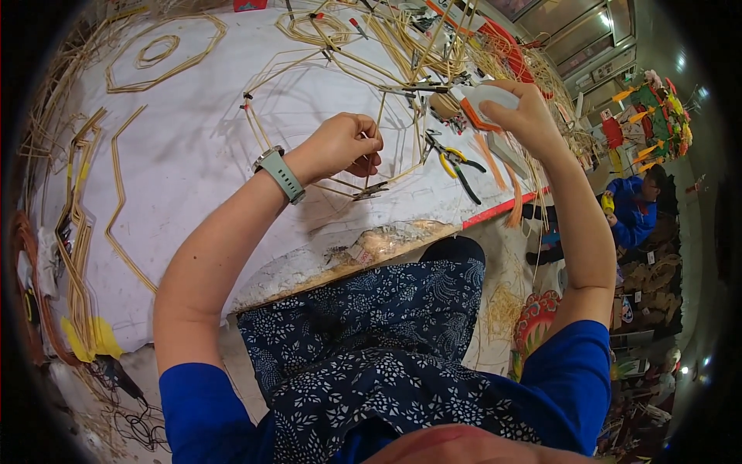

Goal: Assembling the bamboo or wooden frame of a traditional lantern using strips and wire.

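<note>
My left hand, with a watch on a pale green strap at its wrist, is closed with its fingertips pinched on a thin bamboo strip. The strip belongs to a many-sided bamboo frame on the white tabletop, with small dark clips at its joints. One metal clip sits just below my left hand. My right hand grips a white rounded container with an orange edge; its exact kind is unclear. Yellow-and-black pliers lie between the hands.
Bent bamboo strips and an octagonal frame lie at the left of the white table. Loose strips and tools crowd the far right. Orange strands hang over the red-trimmed edge. A person in blue sits beyond my right arm.
</note>
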`<state>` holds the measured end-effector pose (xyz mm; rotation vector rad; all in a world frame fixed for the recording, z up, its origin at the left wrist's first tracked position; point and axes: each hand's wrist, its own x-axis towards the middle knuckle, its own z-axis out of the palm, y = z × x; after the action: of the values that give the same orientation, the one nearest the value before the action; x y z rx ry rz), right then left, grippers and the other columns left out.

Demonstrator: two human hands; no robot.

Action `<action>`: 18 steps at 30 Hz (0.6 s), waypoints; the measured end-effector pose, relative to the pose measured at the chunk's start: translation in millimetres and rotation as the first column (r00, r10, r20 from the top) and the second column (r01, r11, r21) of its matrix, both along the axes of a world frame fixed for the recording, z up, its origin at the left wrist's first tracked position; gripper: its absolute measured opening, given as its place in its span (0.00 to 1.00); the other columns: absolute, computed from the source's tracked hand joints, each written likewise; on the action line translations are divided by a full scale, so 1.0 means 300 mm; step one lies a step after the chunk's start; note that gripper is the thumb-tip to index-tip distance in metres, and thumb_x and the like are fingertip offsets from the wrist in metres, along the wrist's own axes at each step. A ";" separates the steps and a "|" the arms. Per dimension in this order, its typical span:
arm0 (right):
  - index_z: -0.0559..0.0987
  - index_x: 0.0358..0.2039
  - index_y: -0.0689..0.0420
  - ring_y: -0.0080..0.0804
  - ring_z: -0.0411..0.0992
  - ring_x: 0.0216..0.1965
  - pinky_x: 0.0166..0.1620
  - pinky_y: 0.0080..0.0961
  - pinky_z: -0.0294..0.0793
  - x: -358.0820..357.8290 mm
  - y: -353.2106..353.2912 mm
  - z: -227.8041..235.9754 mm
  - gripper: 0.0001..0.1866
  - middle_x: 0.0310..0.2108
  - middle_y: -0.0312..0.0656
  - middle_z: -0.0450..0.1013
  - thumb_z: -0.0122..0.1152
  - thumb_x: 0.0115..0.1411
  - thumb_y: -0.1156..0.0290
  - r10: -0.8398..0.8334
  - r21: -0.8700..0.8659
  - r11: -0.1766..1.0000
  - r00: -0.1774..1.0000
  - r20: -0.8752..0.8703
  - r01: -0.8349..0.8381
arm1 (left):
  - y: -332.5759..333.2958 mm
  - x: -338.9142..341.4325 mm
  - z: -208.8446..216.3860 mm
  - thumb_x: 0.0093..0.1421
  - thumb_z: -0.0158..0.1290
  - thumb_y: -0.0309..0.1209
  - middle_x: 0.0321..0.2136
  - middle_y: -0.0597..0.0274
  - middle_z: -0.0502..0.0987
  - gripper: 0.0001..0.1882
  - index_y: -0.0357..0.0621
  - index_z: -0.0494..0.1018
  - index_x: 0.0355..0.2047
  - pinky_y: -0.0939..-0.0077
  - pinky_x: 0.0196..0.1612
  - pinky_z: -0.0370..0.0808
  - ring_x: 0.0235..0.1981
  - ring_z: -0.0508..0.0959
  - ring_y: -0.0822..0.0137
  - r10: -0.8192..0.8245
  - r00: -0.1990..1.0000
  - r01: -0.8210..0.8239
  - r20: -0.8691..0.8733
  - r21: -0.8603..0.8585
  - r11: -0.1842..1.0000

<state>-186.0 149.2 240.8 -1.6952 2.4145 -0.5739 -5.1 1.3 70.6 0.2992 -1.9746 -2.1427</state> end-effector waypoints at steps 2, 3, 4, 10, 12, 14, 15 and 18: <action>0.75 0.42 0.66 0.23 0.70 0.30 0.36 0.22 0.69 -0.007 0.002 -0.001 0.24 0.31 0.42 0.74 0.61 0.48 0.63 0.005 0.011 1.000 1.000 0.013 -0.005 | 0.001 -0.001 -0.002 0.61 0.46 0.30 0.25 0.62 0.76 0.07 0.39 0.68 0.29 0.77 0.32 0.79 0.27 0.79 0.72 0.001 1.000 -0.001 0.000 -0.007 1.000; 0.75 0.42 0.66 0.23 0.70 0.30 0.36 0.22 0.69 -0.007 0.003 -0.004 0.24 0.31 0.42 0.74 0.61 0.48 0.63 0.004 0.012 1.000 1.000 0.014 -0.005 | 0.000 -0.002 -0.005 0.61 0.46 0.30 0.25 0.62 0.76 0.07 0.39 0.68 0.29 0.78 0.32 0.78 0.27 0.79 0.72 0.001 1.000 -0.001 -0.003 0.000 1.000; 0.75 0.42 0.66 0.23 0.70 0.30 0.35 0.22 0.69 -0.006 0.006 -0.010 0.24 0.30 0.41 0.74 0.61 0.48 0.63 -0.005 -0.015 1.000 1.000 0.013 0.005 | -0.002 -0.002 -0.009 0.61 0.46 0.30 0.25 0.62 0.76 0.07 0.39 0.68 0.29 0.78 0.32 0.78 0.27 0.79 0.72 0.001 1.000 -0.001 -0.005 0.007 1.000; 0.75 0.43 0.65 0.21 0.69 0.28 0.32 0.20 0.67 0.013 0.067 -0.107 0.24 0.28 0.39 0.73 0.62 0.49 0.62 0.048 -0.314 0.949 0.974 0.223 0.025 | 0.003 0.010 0.002 0.61 0.46 0.30 0.25 0.62 0.76 0.07 0.39 0.68 0.29 0.79 0.32 0.78 0.27 0.79 0.72 0.009 1.000 -0.009 -0.006 -0.010 1.000; 0.75 0.43 0.65 0.20 0.69 0.28 0.32 0.20 0.67 0.021 0.078 -0.146 0.24 0.28 0.39 0.73 0.62 0.49 0.62 0.055 -0.299 0.954 0.972 0.227 0.016 | 0.007 0.008 -0.002 0.60 0.47 0.28 0.24 0.59 0.76 0.07 0.37 0.68 0.28 0.78 0.29 0.78 0.25 0.79 0.70 0.029 0.999 -0.028 -0.033 0.029 0.999; 0.75 0.42 0.65 0.20 0.68 0.27 0.31 0.19 0.67 0.034 0.079 -0.183 0.23 0.27 0.38 0.73 0.61 0.50 0.62 0.070 -0.276 0.961 0.971 0.229 -0.004 | 0.006 0.011 -0.001 0.59 0.47 0.27 0.24 0.58 0.76 0.06 0.36 0.69 0.28 0.77 0.28 0.78 0.25 0.79 0.69 0.036 0.999 -0.034 -0.037 0.047 0.998; 0.75 0.42 0.65 0.20 0.68 0.27 0.31 0.19 0.67 0.035 0.078 -0.198 0.23 0.27 0.38 0.73 0.61 0.50 0.62 0.060 -0.280 0.960 0.970 0.237 0.008 | 0.007 0.010 0.003 0.59 0.47 0.27 0.24 0.58 0.76 0.06 0.36 0.69 0.29 0.78 0.28 0.78 0.25 0.79 0.69 0.034 0.999 -0.033 -0.039 0.032 0.999; 0.75 0.43 0.65 0.19 0.68 0.26 0.29 0.18 0.66 0.021 0.036 -0.228 0.23 0.26 0.37 0.72 0.60 0.51 0.62 0.068 -0.279 0.960 0.985 0.156 -0.022 | 0.004 0.002 0.018 0.60 0.47 0.29 0.25 0.58 0.76 0.07 0.36 0.68 0.30 0.78 0.29 0.78 0.26 0.79 0.70 0.005 0.999 -0.006 -0.036 -0.019 1.000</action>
<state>-179.6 160.1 172.3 -1.7183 2.2591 -1.0428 -4.5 2.4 76.1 0.2609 -1.9716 -2.1095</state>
